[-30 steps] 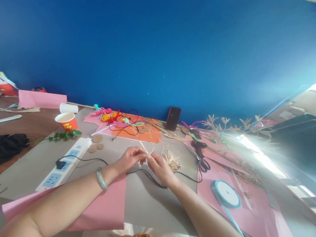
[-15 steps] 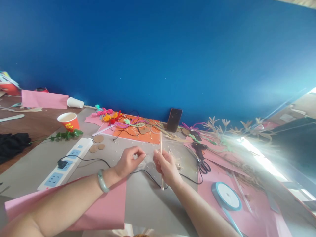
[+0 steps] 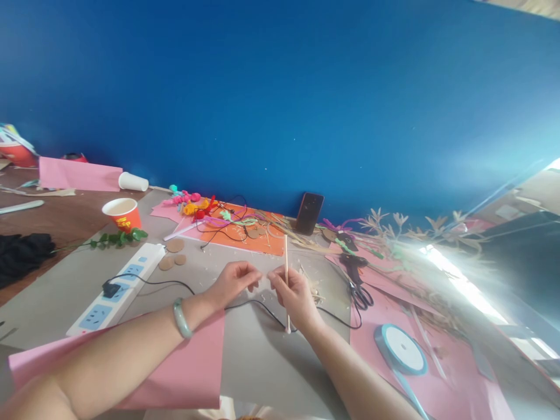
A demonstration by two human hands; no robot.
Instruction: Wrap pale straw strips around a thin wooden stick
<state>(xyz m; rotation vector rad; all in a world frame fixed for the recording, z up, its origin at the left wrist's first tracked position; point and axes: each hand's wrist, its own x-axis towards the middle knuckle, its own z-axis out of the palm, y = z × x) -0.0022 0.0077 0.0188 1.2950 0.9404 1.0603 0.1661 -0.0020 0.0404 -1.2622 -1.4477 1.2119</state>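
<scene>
My right hand (image 3: 294, 291) is closed around a thin pale wooden stick (image 3: 286, 251). The stick stands nearly upright, with a small whitish blob at its lower end. Close to its fingertips, on the left, my left hand (image 3: 236, 281) has its thumb and fingers pinched together. Anything between those fingers is too small to make out. A narrow gap shows between the two hands. Beneath them runs a black cable (image 3: 258, 304) across the grey board. Pale shavings (image 3: 311, 286) lie just beyond my right hand.
To the left are a white power strip (image 3: 118, 291), wooden discs (image 3: 175, 245) and a red paper cup (image 3: 121, 216). A phone (image 3: 309, 213) leans on the blue wall. Scissors (image 3: 361, 296), a glue gun (image 3: 352, 265) and a ribbon roll (image 3: 402, 348) lie right.
My left hand has shifted slightly right and up, its fingers now closer to my right fingertips. My right hand keeps the stick in nearly the same place.
</scene>
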